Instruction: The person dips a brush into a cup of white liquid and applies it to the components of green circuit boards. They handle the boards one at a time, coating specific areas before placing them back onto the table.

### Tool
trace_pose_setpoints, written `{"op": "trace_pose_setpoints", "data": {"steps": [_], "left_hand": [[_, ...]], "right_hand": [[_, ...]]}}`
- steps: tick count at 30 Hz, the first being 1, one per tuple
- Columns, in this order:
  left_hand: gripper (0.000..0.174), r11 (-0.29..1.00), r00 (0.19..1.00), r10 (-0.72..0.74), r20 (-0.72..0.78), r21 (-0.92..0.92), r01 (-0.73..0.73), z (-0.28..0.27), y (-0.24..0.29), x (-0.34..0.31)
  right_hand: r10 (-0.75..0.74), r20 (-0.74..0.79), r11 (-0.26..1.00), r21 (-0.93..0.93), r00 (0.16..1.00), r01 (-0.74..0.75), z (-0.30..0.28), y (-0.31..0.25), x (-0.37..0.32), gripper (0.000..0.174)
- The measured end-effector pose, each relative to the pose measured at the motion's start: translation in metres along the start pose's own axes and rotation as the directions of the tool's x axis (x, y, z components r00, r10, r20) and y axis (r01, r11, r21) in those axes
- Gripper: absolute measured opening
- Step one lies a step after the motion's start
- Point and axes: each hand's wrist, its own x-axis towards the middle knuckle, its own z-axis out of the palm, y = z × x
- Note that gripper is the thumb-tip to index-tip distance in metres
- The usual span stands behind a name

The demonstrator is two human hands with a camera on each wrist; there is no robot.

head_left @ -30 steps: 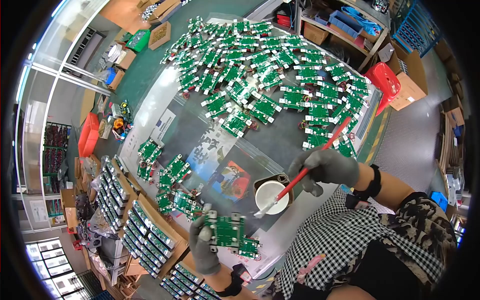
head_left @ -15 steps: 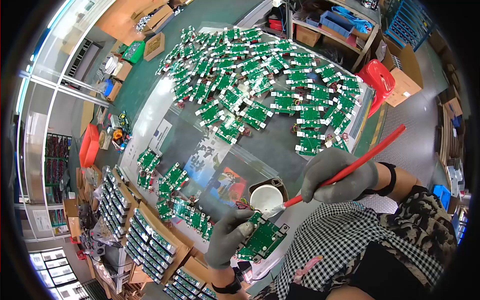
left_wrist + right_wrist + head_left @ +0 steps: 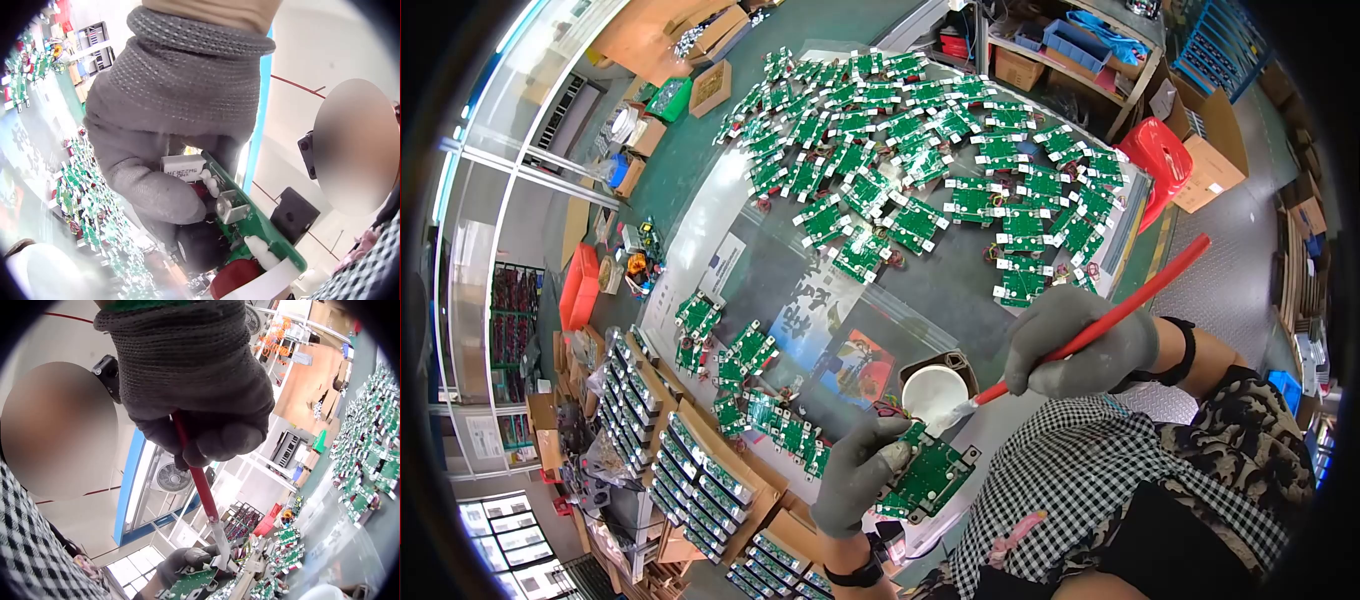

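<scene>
My gloved left hand [image 3: 855,480] grips a green circuit board [image 3: 935,475] by its left side, thumb across its face. In the left wrist view, the board [image 3: 255,215] shows metal parts and white blobs along its edge. My gloved right hand [image 3: 1080,345] holds a red-handled brush [image 3: 1140,292] slantwise. The whitish brush tip [image 3: 960,412] is at the board's upper corner, beside a white cup [image 3: 928,388] set in a dark holder. In the right wrist view, fingers curl round the red handle [image 3: 203,495], and the tip overlaps the board's end.
Many green circuit boards [image 3: 870,190] cover the far part of the table, and a smaller group [image 3: 750,350] lies at the left. Racks of boards [image 3: 685,485] stand along the left side. A red stool [image 3: 1155,160] is beyond the right edge.
The circuit board has moved right and tilted towards the cup. The brush has swung right and down, its tip coming from left of the cup to the board's corner.
</scene>
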Motion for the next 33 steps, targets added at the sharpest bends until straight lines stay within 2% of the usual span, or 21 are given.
{"op": "trace_pose_setpoints", "data": {"steps": [3,6,10,12,16,19,21,22,23,25,27,29,31,33], "left_hand": [[0.034,0.999,1.000,-0.009,-0.025,-0.051,0.008,-0.007,-0.005,-0.002],[0.036,0.999,0.997,0.012,-0.076,-0.042,-0.015,-0.011,-0.009,-0.001],[0.036,0.999,0.996,0.029,-0.086,-0.027,-0.032,-0.010,-0.006,0.000],[0.037,0.998,0.995,0.034,-0.090,-0.050,-0.039,-0.010,-0.006,0.000],[0.036,0.999,0.996,0.017,-0.092,-0.036,-0.021,-0.012,-0.008,-0.001],[0.037,0.996,0.989,0.058,-0.134,-0.065,-0.068,-0.014,-0.012,0.000],[0.050,0.969,0.947,0.166,-0.274,-0.135,-0.208,-0.011,-0.013,0.001],[0.058,0.941,0.941,0.188,-0.281,-0.223,-0.255,-0.011,-0.013,0.001],[0.058,0.940,0.939,0.191,-0.286,-0.221,-0.259,-0.006,-0.011,0.005],[0.058,0.793,0.797,0.320,-0.513,-0.316,-0.521,0.012,-0.006,0.017],[0.056,0.766,0.780,0.342,-0.524,-0.325,-0.555,0.022,-0.004,0.022],[0.056,0.701,0.680,0.325,-0.657,-0.316,-0.640,0.036,-0.004,0.029],[0.055,0.677,0.661,0.363,-0.657,-0.301,-0.672,0.047,-0.001,0.034],[0.053,0.672,0.625,0.356,-0.695,-0.274,-0.688,0.055,-0.001,0.037]], "right_hand": [[-0.033,-0.004,0.998,-0.049,0.999,0.033,-0.002,-0.004,-0.003,0.014],[-0.026,0.106,0.999,0.041,0.994,0.021,0.001,-0.010,-0.007,0.012],[-0.095,0.083,0.994,0.060,0.992,0.090,0.010,-0.003,-0.005,0.014],[-0.044,0.085,0.998,0.051,0.995,0.040,0.010,0.001,-0.006,0.014],[-0.036,0.067,0.999,-0.024,0.997,0.037,0.002,0.000,-0.007,0.014],[0.021,0.032,1.000,-0.021,0.999,-0.020,-0.007,0.000,-0.014,0.014],[0.021,-0.082,1.000,-0.012,0.996,-0.022,-0.009,-0.007,-0.016,0.016],[-0.006,-0.116,0.999,-0.032,0.993,0.002,-0.008,-0.010,-0.017,0.019],[-0.011,-0.113,0.999,-0.033,0.994,0.007,-0.004,-0.009,-0.015,0.019],[-0.202,-0.198,0.976,0.035,0.959,0.213,0.009,-0.006,-0.010,0.021],[-0.261,-0.202,0.963,0.020,0.944,0.270,0.017,-0.003,-0.009,0.022],[-0.191,-0.226,0.981,-0.065,0.955,0.181,0.024,-0.002,-0.011,0.020],[-0.205,-0.253,0.978,-0.085,0.946,0.189,0.027,-0.003,-0.008,0.017],[-0.277,-0.236,0.945,-0.241,0.931,0.220,0.026,-0.004,-0.008,0.019]]}}
